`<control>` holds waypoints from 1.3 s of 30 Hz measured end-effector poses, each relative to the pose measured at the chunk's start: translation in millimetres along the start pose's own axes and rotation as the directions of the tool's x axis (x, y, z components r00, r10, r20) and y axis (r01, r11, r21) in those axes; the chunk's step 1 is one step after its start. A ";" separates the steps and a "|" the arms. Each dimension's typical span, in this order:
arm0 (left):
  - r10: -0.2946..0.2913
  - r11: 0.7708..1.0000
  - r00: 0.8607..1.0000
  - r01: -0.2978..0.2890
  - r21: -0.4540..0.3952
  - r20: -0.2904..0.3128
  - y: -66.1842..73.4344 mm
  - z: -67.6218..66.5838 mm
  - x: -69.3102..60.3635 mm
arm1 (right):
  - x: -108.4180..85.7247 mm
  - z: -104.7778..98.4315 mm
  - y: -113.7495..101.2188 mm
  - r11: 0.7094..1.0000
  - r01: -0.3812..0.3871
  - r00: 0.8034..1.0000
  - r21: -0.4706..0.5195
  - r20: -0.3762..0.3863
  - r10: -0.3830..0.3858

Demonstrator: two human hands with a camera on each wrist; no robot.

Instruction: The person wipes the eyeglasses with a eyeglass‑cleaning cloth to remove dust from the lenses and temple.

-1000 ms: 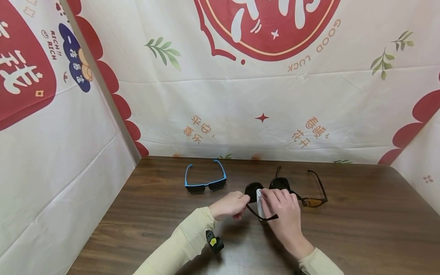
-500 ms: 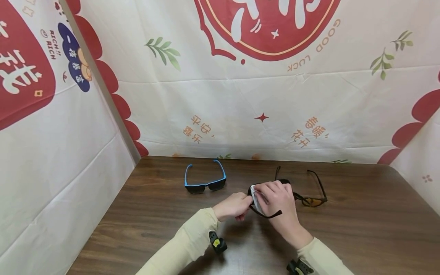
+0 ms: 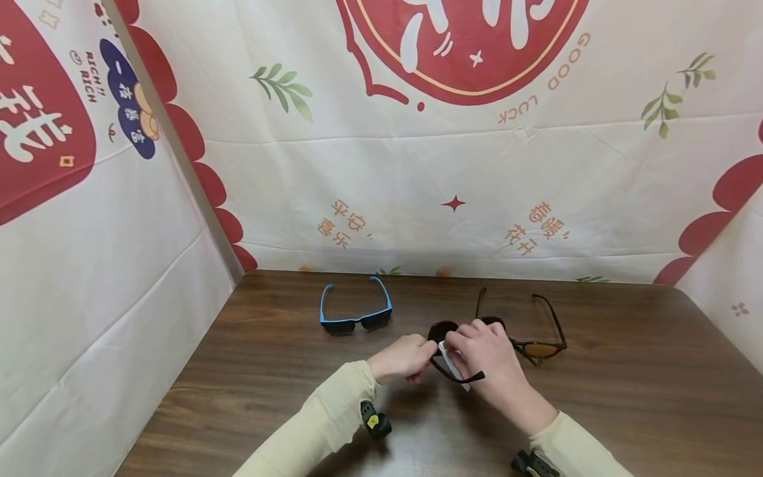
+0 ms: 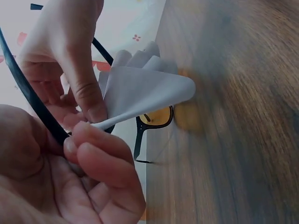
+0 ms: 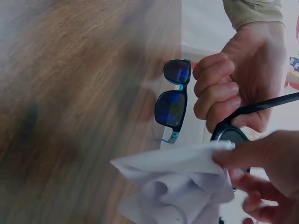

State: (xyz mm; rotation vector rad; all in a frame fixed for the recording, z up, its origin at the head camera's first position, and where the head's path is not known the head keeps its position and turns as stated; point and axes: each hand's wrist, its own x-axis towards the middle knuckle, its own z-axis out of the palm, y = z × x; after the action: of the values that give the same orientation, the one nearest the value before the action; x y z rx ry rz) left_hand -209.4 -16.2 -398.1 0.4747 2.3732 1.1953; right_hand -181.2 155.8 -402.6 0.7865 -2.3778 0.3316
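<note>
Black sunglasses (image 3: 442, 329) are held above the table, one temple arm pointing toward the person. My left hand (image 3: 403, 358) pinches their frame near the left hinge, fingers curled, as the right wrist view shows (image 5: 240, 84). A white cloth (image 3: 451, 364) is pinched between the thumb and fingers of my right hand (image 3: 490, 358), against the lens nearest the left hand. In the left wrist view the cloth (image 4: 140, 91) hangs folded beside both hands. Part of the lens is hidden behind cloth and fingers.
Blue-armed sunglasses (image 3: 357, 322) lie open at the back left of the wooden table (image 3: 250, 344). Glasses with amber lenses (image 3: 541, 350) lie right of the hands, near the held pair. A printed white cloth backdrop (image 3: 381, 172) stands behind the table.
The right hand and cloth moved left across the lens, then slightly back right and down, uncovering the upper lens. The left hand has shifted slightly right, still gripping the frame.
</note>
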 end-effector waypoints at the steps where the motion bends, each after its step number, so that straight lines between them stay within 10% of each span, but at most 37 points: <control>1: 0.004 1.000 1.000 -0.004 0.004 -0.001 -0.2 -0.1 0.0 | -0.8 -0.6 0.1 1.000 -0.012 1.000 -0.010 -0.022 0.012; 10: 0.028 0.999 0.999 -0.027 0.042 -0.024 -1.0 0.6 -0.5 | -1.7 -10.9 3.8 0.988 -0.140 0.967 0.068 -0.206 0.152; 19: 0.013 0.998 0.998 -0.009 0.058 -0.064 -5.9 -2.0 -1.1 | -2.4 -29.0 16.4 0.966 -0.254 0.956 0.037 -0.141 0.257; 30: 0.051 0.994 0.999 -0.049 0.097 -0.016 -4.5 -3.3 -3.6 | -8.4 -27.7 28.2 0.884 -0.453 0.892 -0.117 -0.076 0.446; 39: 0.071 0.990 0.997 -0.069 0.124 -0.018 -2.4 -2.9 -5.7 | -5.6 -14.3 34.5 0.954 -0.296 0.946 -0.055 -0.158 0.284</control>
State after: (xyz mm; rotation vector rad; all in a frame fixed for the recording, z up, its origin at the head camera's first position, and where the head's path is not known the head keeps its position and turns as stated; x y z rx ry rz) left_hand -206.4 -22.3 -397.2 0.5924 2.4778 1.0931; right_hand -191.9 191.5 -396.4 0.3594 -2.3481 0.4003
